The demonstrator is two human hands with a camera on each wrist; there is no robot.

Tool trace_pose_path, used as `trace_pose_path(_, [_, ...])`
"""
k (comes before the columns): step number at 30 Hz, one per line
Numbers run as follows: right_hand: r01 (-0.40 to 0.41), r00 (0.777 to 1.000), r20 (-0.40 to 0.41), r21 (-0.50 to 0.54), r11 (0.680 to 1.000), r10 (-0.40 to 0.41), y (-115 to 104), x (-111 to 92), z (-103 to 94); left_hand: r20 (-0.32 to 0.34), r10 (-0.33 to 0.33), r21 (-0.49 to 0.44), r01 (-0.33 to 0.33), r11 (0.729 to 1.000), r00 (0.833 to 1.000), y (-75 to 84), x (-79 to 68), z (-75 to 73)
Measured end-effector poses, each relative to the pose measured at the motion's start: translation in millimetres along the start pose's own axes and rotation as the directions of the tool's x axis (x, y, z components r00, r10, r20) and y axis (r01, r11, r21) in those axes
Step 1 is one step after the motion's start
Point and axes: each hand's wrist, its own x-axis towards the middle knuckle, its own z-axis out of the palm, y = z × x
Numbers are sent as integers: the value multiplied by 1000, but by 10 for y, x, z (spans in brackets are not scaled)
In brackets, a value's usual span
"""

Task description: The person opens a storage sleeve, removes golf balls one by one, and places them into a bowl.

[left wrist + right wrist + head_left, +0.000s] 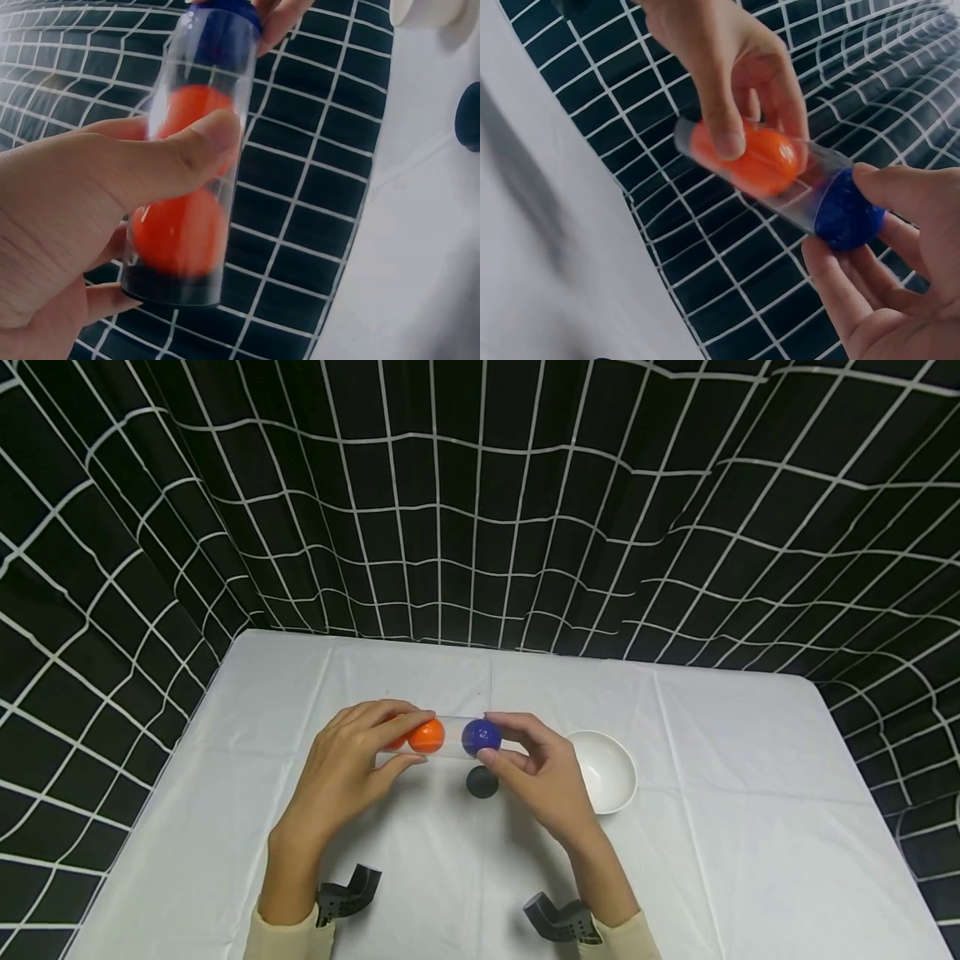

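Observation:
A clear tube (453,737) is held up over the table, lying sideways in the head view. My left hand (348,764) grips it near its dark closed end, the thumb (199,146) lying across its wall. Two orange balls (180,232) sit inside, partly covered by the fingers in the head view. At the tube's other end, my right hand (543,768) pinches a blue ball (847,210) between thumb and fingertips, right at the mouth. Below the tube in the head view is a small black round piece (482,782) like a cap, lying on the table.
A white bowl (618,772) stands just right of my right hand, partly behind it. The table (750,843) has a creased white cloth. Black curtains with a white grid (450,527) enclose the back and sides. Dark wrist mounts (348,893) jut inward from both sleeves.

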Motion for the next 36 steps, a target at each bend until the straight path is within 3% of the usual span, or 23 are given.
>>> trace_pose_path(11, [-4,999,-52,4,1000,4,-37,-67,-108,19,-52,-52,53,997,998,-42,5,24])
trace_pose_path(20, [30,996,-78,-72,997,-36,-75,-115,-298,23,-81,-66,82,994,996,-68,-15,-17])
trace_pose_path(26, [55,993,-96,-131,990,-68,-90,-146,-490,30,-65,-63,67,996,997,-54,-12,2])
trace_pose_path(36, [-24,985,-171,-228,973,-16,-39,-208,-803,40,-78,-78,81,994,996,9,-16,26])
